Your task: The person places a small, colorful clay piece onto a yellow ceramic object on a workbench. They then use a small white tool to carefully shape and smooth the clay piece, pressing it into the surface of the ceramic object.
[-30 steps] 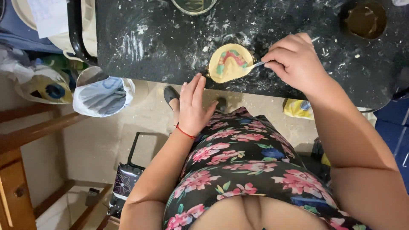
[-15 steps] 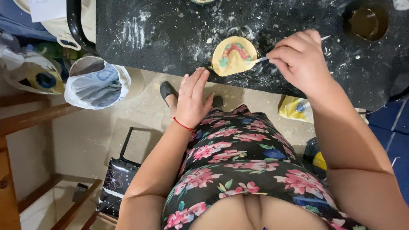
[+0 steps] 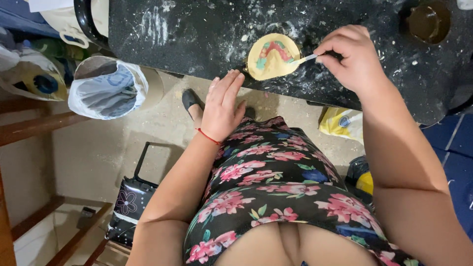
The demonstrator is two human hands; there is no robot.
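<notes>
Right hand (image 3: 352, 59): fingers pinched shut on a thin metal tool (image 3: 306, 58); rested on the dark speckled counter (image 3: 197, 34).
Tool: tip extended left from the pinch, touching the right edge of the yellow mould.
Yellow mould (image 3: 272, 56): round, flat on the counter near its front edge, just left of the pinching fingers; pink and green arch-shaped piece set in its top.
Left hand (image 3: 222, 106): open and flat, fingers together, gripped nothing; fingertips at the counter's front edge, just below-left of the mould. Red cord on the wrist.
Counter: dusted with white powder around the mould.
Brown cup (image 3: 427, 22): on the counter, beyond and right of the right hand.
Lined bin (image 3: 106, 88): on the floor, well left of the left hand.
</notes>
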